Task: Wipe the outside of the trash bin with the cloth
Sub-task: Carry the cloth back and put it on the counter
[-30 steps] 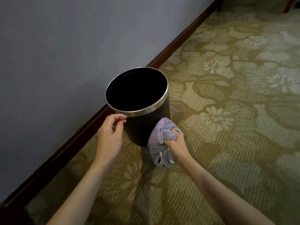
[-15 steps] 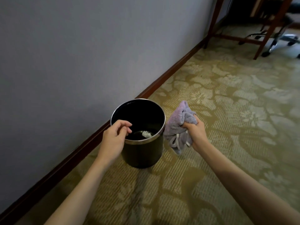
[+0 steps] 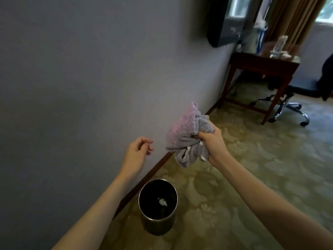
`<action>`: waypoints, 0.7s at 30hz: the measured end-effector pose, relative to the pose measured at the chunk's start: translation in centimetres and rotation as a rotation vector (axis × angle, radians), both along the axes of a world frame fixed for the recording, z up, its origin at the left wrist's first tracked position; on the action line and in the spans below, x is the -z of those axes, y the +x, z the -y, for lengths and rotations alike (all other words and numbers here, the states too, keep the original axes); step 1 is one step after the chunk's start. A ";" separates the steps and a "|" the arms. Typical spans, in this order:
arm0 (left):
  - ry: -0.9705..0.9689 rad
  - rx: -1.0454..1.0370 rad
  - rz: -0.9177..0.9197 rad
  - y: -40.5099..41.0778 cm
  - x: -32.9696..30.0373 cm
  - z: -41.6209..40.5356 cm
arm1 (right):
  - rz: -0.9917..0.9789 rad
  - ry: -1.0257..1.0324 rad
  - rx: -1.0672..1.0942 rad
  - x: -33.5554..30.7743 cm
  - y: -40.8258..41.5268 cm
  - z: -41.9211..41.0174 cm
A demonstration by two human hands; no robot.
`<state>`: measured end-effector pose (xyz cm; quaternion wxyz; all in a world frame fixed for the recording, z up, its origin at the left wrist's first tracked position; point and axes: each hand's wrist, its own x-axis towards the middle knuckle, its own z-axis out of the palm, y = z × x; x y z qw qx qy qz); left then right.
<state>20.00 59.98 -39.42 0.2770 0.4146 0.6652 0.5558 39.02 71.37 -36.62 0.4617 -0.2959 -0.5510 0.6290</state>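
A round black trash bin (image 3: pixel 158 226) with a shiny metal rim stands upright on the carpet by the wall, low in the head view. A small white scrap lies at its bottom. My right hand (image 3: pixel 214 141) grips a bunched purple cloth (image 3: pixel 187 138), held up in the air well above and beyond the bin. My left hand (image 3: pixel 137 154) hovers in the air in front of the wall, fingers loosely curled, holding nothing and apart from the bin.
A grey wall (image 3: pixel 90 87) with a dark wooden skirting board runs along the left. Patterned green carpet (image 3: pixel 252 177) covers the floor. Farther back stand a wooden desk (image 3: pixel 261 67) with items on top, an office chair base (image 3: pixel 292 109), and a wall-mounted screen (image 3: pixel 227 20).
Both hands have lifted away from the bin; my left hand let go of the rim. The view has risen, so the bin now sits lower and smaller.
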 end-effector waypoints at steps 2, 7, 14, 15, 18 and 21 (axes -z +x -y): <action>0.041 -0.011 -0.023 -0.5 -7.2 -0.4 | -0.034 0.070 -0.034 -7.9 -0.6 0.1; 0.150 -0.055 -0.074 -0.8 -23.4 -0.1 | -0.085 0.183 -0.075 -25.0 -1.4 1.0; 0.282 -0.166 -0.100 -0.7 -39.7 4.3 | -0.248 0.255 -0.201 -42.1 -1.4 3.8; 0.296 -0.190 -0.084 -0.7 -41.0 5.3 | -0.263 0.247 -0.235 -43.6 -1.6 4.4; 0.290 -0.240 0.016 -0.9 -43.3 8.4 | -0.273 0.176 -0.341 -46.2 -2.8 6.5; 0.240 -0.283 0.284 -1.2 -44.1 12.2 | -0.257 0.063 -0.488 -47.1 -4.5 9.7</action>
